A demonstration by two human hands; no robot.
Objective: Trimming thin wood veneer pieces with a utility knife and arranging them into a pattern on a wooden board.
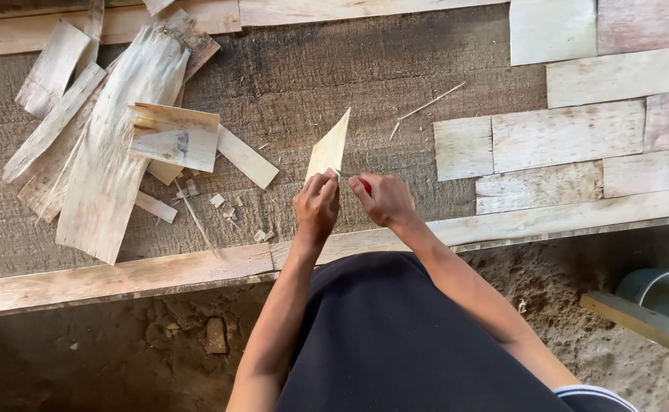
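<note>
My left hand [317, 204] pinches the near end of a thin pale wooden strip [330, 146] that tapers to a point away from me. My right hand [382, 200] is closed around a small tool with a red handle [365, 185], held against the strip's near right edge; its blade is hidden between the hands. Both hands hover over a rough grey wooden work surface [311, 84].
A heap of pale wood strips and offcuts [113, 130] lies at the left. Flat rectangular pieces [571, 133] are laid side by side at the right. A wooden plank edge [121, 275] borders the surface. Bare soil [159, 351] and a grey-green bucket [666, 294] are below.
</note>
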